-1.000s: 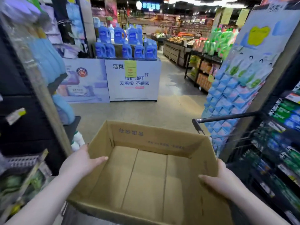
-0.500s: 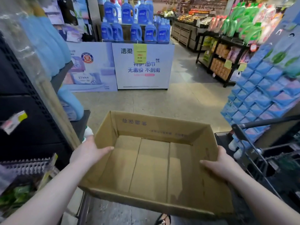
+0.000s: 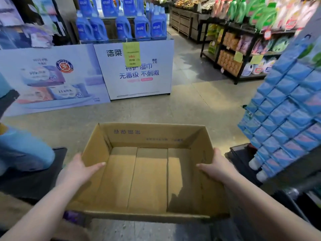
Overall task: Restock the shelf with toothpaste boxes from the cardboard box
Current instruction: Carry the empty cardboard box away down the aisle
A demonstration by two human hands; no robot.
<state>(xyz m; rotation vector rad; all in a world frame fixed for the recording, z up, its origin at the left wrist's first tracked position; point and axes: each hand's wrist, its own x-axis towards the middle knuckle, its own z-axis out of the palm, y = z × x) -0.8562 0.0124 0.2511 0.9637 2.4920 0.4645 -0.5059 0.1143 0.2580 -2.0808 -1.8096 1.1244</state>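
Observation:
An open brown cardboard box (image 3: 149, 136) is held level in front of me, above the shop floor. Its inside shows only bare cardboard; I see no toothpaste boxes in it or anywhere in view. My left hand (image 3: 78, 169) grips the box's left wall, thumb inside and fingers outside. My right hand (image 3: 218, 166) grips the right wall the same way.
A white display stand (image 3: 137, 72) topped with blue detergent bottles (image 3: 142, 26) stands ahead across the concrete aisle. A rack of blue packets (image 3: 284, 115) hangs close on the right. Dark shelving (image 3: 31, 180) with blue packs is at the left. Black product shelves (image 3: 243, 54) stand far right.
The box has moved forward along the aisle with both hands holding it, and my view has tilted down. The trolley handle and the right-hand shelf have slid out of sight.

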